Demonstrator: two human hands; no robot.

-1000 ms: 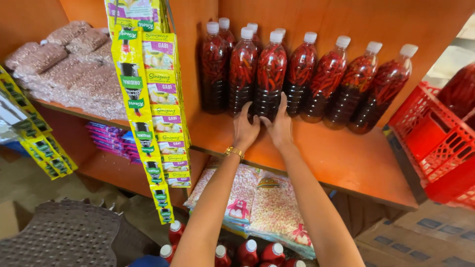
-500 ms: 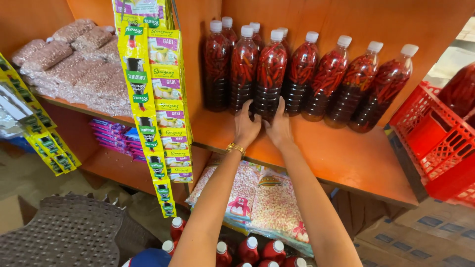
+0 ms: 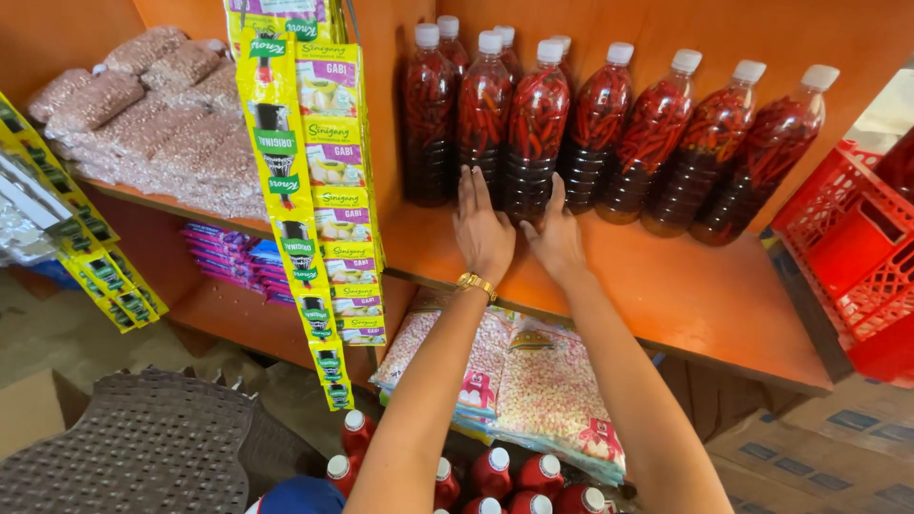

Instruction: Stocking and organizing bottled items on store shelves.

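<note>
Two hands lie side by side on the orange shelf (image 3: 685, 295), palms down and fingers stretched forward, holding nothing. The left hand (image 3: 483, 228) wears a gold wristwatch (image 3: 476, 283); its fingertips reach the base of a chili bottle (image 3: 483, 119) just ahead, though whether they truly touch it is hard to tell. The right hand (image 3: 557, 238) sits just beside the left, its fingers pointing at the neighbouring bottle (image 3: 535, 128), apparently touching its foot.

Beyond the fingers, the row of white-capped bottles (image 3: 657, 143) filled with red chilies in dark liquid runs off to the right of the right hand; a second row behind is mostly hidden, only caps showing. Left of the left hand, hanging strips of seasoning sachets (image 3: 314, 190) cover part of the shelf edge, and farther left are bags of reddish-brown nuts (image 3: 143, 114). Below the wrists, under the shelf, lie packets of pale kernels (image 3: 543, 400), partly covered by both forearms. Nearer the person, red-capped bottles (image 3: 490, 476) are cut off by the bottom edge. Far right of the right hand, a red plastic crate (image 3: 857, 257) runs out of frame.
</note>
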